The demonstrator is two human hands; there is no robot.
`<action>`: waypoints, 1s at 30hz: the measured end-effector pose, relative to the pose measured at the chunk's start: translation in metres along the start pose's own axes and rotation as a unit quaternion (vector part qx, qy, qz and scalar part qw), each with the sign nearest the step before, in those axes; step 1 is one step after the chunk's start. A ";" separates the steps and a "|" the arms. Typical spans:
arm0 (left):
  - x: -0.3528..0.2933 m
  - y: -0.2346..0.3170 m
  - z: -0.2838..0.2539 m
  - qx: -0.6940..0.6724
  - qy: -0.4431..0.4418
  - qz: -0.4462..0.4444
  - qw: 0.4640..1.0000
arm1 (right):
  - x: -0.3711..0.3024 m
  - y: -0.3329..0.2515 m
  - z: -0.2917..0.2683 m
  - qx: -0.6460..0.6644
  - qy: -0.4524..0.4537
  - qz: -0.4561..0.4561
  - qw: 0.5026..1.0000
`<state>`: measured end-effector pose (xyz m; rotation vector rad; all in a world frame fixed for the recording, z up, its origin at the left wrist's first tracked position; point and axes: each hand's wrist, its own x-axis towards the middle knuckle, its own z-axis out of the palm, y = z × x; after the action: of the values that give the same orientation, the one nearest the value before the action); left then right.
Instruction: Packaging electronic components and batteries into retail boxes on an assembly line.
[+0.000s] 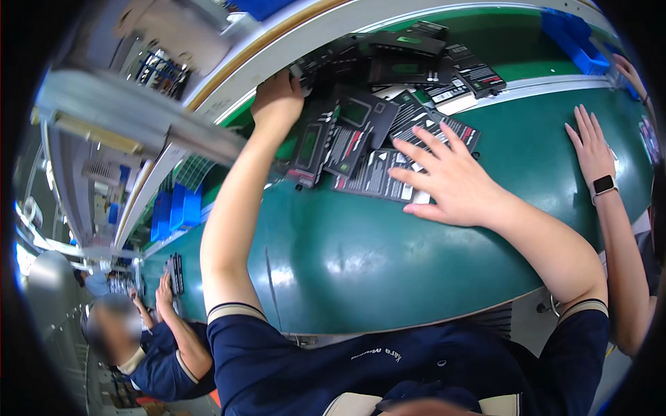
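A heap of flat black boxes with white print, red marks and green patches lies on the green tabletop. At the heap's far left edge, my left hand is curled with its thumb against the boxes. What its fingers hold, if anything, is hidden. My right hand is spread out, palm down, over the near right side of the heap. Its fingertips lie over a printed black box, and nothing is gripped in it.
A metal post slants in at the left. Blue bins stand beyond it, and another blue bin is at the far right. A co-worker's hand with a watch rests at right. Another person works at lower left beside stacked black boxes.
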<state>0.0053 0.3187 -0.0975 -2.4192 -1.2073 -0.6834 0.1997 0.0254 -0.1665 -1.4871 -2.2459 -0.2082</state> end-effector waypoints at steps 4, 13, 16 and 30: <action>0.076 -0.028 0.054 -0.071 0.087 0.029 0.993 | 0.002 0.000 0.004 0.038 0.021 -0.005 0.999; 0.058 -0.094 0.098 -0.390 -0.160 -0.111 0.900 | -0.005 0.001 0.010 0.054 0.060 -0.004 0.997; 0.087 -0.131 0.101 -0.452 -0.233 -0.216 0.834 | 0.001 -0.002 0.005 0.048 0.066 -0.015 0.997; 0.053 -0.031 0.011 -0.164 -0.363 -0.249 0.883 | -0.003 0.010 0.004 0.052 0.029 -0.032 0.998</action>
<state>0.0111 0.3761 -0.0733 -2.7640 -2.2166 -0.0586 0.2083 0.0282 -0.1729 -1.3403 -2.2246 -0.1480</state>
